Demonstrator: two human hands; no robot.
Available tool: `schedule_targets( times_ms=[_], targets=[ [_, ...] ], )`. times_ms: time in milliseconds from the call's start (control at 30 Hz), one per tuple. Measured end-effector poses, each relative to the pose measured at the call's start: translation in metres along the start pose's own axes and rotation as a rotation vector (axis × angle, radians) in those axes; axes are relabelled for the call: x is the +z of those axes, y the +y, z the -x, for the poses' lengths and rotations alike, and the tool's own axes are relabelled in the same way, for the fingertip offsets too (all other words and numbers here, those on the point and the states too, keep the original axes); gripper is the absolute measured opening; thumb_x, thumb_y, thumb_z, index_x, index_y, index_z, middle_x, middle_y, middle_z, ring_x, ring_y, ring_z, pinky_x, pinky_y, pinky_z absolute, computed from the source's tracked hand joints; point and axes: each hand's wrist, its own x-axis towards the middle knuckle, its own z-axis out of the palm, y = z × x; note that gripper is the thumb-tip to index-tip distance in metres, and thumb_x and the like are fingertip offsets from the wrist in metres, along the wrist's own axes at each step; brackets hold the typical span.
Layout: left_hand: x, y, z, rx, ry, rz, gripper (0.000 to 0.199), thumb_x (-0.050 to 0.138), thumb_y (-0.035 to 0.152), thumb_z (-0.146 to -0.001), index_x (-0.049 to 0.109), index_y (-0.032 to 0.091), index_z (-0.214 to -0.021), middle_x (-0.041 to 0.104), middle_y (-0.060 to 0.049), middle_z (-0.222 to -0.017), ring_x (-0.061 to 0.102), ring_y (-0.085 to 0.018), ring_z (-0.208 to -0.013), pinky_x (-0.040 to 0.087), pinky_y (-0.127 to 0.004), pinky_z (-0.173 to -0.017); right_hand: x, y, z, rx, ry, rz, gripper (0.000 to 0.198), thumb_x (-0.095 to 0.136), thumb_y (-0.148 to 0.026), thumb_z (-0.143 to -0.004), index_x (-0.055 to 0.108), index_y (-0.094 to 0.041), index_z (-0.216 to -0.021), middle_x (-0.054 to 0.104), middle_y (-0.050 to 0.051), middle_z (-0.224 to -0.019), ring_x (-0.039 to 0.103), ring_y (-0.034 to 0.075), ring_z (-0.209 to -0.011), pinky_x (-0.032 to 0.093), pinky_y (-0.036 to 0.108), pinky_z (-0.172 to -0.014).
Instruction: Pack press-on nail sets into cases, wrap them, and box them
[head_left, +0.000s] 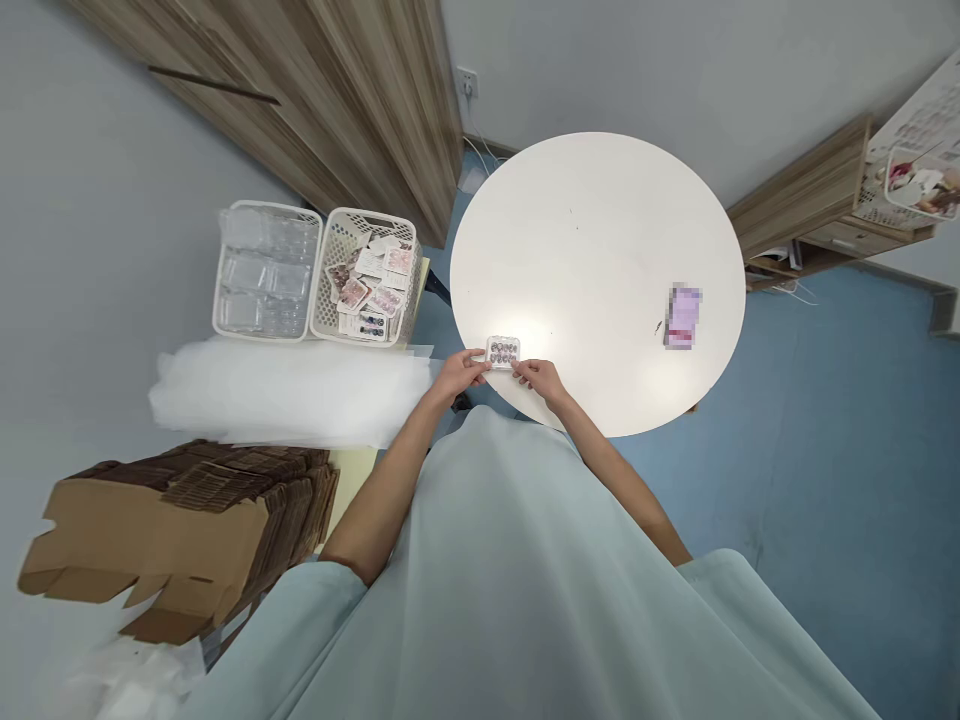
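Observation:
Between my two hands, at the near edge of the round white table (600, 200), is a small clear plastic case (503, 351) with two rows of small dark round pieces showing in it. My left hand (460, 375) pinches the case's left side, thumb at the lower corner. On the other side, my right hand (541, 378) has its fingertips closed on the lower right corner. What the round pieces are is too small to tell.
Left of the table stand a white basket of small printed cards (367, 290) and a basket of clear plastic boxes (266, 270). Below them lie white translucent sheeting (292, 392) and stacked flat cardboard boxes (165, 540). A blurred pinkish-purple object (682, 316) rests on the table's right.

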Motion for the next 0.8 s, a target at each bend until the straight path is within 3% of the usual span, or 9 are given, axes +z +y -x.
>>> schedule_targets(
  times_ms=[200, 433, 633, 800],
  targets=[
    [0.005, -0.012, -0.024, -0.015, 0.092, -0.111, 0.050, 0.083, 0.034, -0.087, 0.068, 0.013, -0.129, 0.075, -0.004, -0.080, 0.069, -0.016, -0.067, 0.056, -0.027, -0.066, 0.009, 0.016, -0.025, 0.040, 0.033, 0.100, 0.036, 0.070, -0.052, -0.089, 0.075, -0.019, -0.074, 0.081, 0.009, -0.096, 0.062, 0.015, -0.069, 0.047, 0.027, -0.064],
    [0.005, -0.026, -0.036, 0.066, 0.093, -0.280, 0.038, 0.074, 0.037, -0.091, 0.072, 0.017, -0.122, 0.081, -0.007, -0.097, 0.073, -0.018, -0.067, 0.057, -0.031, -0.076, 0.015, 0.021, -0.029, 0.057, 0.114, 0.230, 0.034, 0.066, -0.049, -0.088, 0.075, -0.021, -0.071, 0.082, 0.006, -0.089, 0.065, 0.016, -0.066, 0.050, 0.028, -0.068],
    [-0.008, -0.029, -0.013, 0.223, 0.111, -0.404, 0.041, 0.072, 0.043, -0.090, 0.073, 0.022, -0.125, 0.083, -0.007, -0.104, 0.076, -0.026, -0.091, 0.058, -0.037, -0.091, 0.009, 0.004, -0.016, 0.029, 0.168, 0.395, 0.042, 0.069, -0.059, -0.084, 0.067, -0.022, -0.065, 0.079, 0.006, -0.080, 0.067, 0.018, -0.067, 0.051, 0.030, -0.070],
    [-0.051, -0.048, 0.026, 0.263, 0.267, -0.336, 0.040, 0.067, 0.047, -0.094, 0.071, 0.025, -0.127, 0.079, -0.007, -0.121, 0.075, -0.028, -0.103, 0.058, -0.039, -0.096, 0.022, -0.026, -0.002, -0.084, 0.094, 0.448, 0.047, 0.069, -0.068, -0.084, 0.065, -0.022, -0.071, 0.075, 0.006, -0.078, 0.069, 0.021, -0.071, 0.053, 0.032, -0.069]
  ],
)
